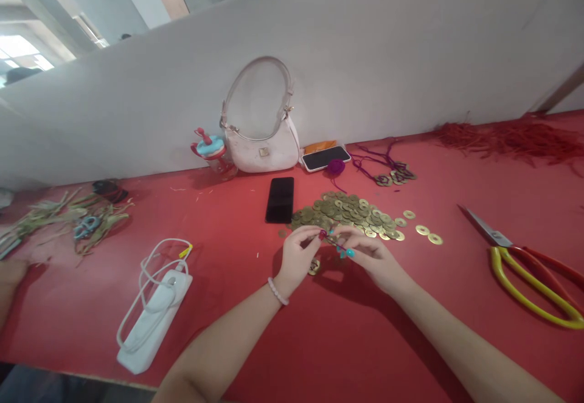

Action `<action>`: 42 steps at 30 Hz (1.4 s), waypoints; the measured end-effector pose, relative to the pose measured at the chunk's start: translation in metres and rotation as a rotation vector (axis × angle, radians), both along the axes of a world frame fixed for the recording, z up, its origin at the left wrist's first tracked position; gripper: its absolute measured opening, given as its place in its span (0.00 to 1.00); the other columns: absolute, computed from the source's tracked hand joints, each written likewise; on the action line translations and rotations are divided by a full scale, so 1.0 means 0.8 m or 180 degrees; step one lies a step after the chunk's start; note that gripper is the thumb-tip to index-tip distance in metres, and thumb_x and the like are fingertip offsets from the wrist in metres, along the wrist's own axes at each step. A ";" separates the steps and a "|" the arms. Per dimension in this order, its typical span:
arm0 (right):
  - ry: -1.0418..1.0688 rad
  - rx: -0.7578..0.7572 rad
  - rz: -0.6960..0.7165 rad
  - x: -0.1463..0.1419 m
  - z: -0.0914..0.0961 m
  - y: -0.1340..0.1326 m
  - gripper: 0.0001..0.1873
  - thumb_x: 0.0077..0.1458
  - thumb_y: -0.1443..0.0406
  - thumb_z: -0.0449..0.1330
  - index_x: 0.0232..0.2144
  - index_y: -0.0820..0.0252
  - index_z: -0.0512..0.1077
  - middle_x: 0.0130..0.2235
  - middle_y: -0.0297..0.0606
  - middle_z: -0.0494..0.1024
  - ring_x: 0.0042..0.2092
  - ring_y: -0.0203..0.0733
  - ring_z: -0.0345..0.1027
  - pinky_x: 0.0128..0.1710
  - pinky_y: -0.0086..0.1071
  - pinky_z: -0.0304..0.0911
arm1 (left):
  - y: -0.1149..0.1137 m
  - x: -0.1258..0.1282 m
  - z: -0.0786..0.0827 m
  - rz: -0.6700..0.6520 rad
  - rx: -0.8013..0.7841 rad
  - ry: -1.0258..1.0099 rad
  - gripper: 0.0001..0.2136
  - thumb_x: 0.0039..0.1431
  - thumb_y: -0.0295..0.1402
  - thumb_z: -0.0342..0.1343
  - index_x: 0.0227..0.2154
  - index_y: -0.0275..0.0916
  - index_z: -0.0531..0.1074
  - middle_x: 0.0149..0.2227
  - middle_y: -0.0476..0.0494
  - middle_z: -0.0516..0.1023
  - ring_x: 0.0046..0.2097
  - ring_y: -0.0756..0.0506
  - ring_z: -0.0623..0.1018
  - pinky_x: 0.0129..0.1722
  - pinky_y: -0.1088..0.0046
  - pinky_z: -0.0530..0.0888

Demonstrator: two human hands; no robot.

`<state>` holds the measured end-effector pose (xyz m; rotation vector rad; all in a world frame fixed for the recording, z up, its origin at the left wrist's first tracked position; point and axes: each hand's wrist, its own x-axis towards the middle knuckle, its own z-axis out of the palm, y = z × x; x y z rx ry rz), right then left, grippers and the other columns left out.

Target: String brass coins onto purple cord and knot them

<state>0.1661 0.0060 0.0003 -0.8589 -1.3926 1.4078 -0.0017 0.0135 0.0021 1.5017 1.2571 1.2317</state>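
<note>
Pinched shut on a thin purple cord [329, 239]: left hand [296, 254] and right hand [369, 257], just above the red table [365, 342]. One round brass holed coin [314, 266] sits under the left hand; can't tell if it's threaded. Heap of loose brass coins [347, 211] just behind, unstrung.

Red table [347, 342] stretching beneath left hand [296, 257] and right hand [371, 257]. Pale grey partition wall [410, 56] rising beyond both, running along table's far edge. Far up-left of left hand, ceiling lights [20, 50] glowing bright above partition.
</note>
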 end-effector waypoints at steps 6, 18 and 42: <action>0.0559 -0.0430 0.0084 0.003 0.000 -0.001 0.10 0.49 0.56 0.59 0.25 0.55 0.71 0.45 0.39 0.72 0.40 0.41 0.67 0.43 0.38 0.62 | 0.001 -0.001 -0.002 -0.0022 0.0029 -0.0028 0.06 0.52 0.29 0.54 0.30 0.37 0.76 0.36 0.41 0.76 0.40 0.46 0.74 0.41 0.69 0.70; 0.0136 -0.0451 0.0279 0.009 -0.004 -0.001 0.15 0.47 0.53 0.58 0.32 0.56 0.75 0.32 0.39 0.77 0.32 0.41 0.69 0.37 0.37 0.65 | 0.002 -0.001 -0.006 0.0075 -0.0097 -0.0071 0.07 0.50 0.27 0.54 0.31 0.35 0.75 0.37 0.40 0.76 0.40 0.46 0.74 0.41 0.69 0.71; -0.0740 0.0595 0.0671 -0.001 0.015 -0.004 0.10 0.54 0.66 0.54 0.35 0.56 0.76 0.34 0.38 0.77 0.38 0.38 0.68 0.41 0.31 0.62 | 0.003 -0.003 -0.008 0.0011 0.0125 0.0173 0.07 0.51 0.25 0.52 0.31 0.35 0.75 0.36 0.41 0.77 0.40 0.47 0.74 0.41 0.70 0.70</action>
